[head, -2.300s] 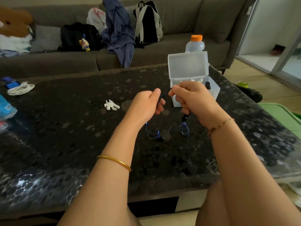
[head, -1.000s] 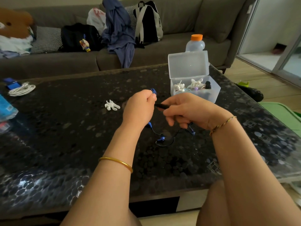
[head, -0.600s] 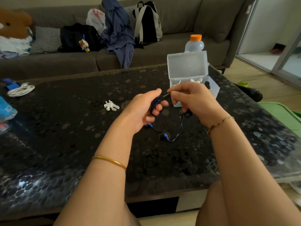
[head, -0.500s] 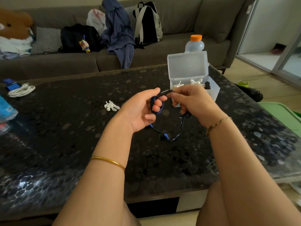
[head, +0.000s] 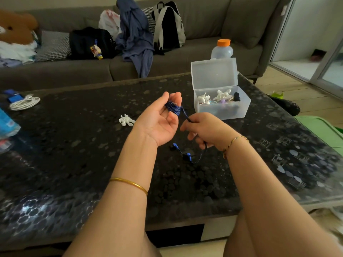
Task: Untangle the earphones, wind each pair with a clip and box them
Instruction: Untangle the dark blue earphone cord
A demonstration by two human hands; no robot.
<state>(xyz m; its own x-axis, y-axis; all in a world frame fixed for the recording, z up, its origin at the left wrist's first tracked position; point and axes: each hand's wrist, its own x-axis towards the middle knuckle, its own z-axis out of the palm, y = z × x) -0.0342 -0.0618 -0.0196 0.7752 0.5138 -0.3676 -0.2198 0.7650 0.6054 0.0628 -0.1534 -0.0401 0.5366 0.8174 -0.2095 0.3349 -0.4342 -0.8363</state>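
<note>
Premises: a private home, living room.

Evidence:
- A long grey sofa [head: 204, 17] spans the top of the frame, used for storage.
- On it, from upper left: a teddy bear [head: 16, 26], folded laundry [head: 16, 51], a black bag [head: 87, 41], a plastic bag [head: 109, 21], a blue garment [head: 135, 34] draped over the backrest, and a backpack [head: 170, 25].
- A low, dark, stone-patterned table [head: 74, 145] fills the centre, directly in front of the sofa.
- Household items on the table: a coiled cable [head: 24, 102] at left; a box [head: 220, 110] and a bottle [head: 221, 49] at upper right.
- A wood floor [head: 297, 89] and a sliding glass door [head: 334, 71] are at the right edge.
</note>
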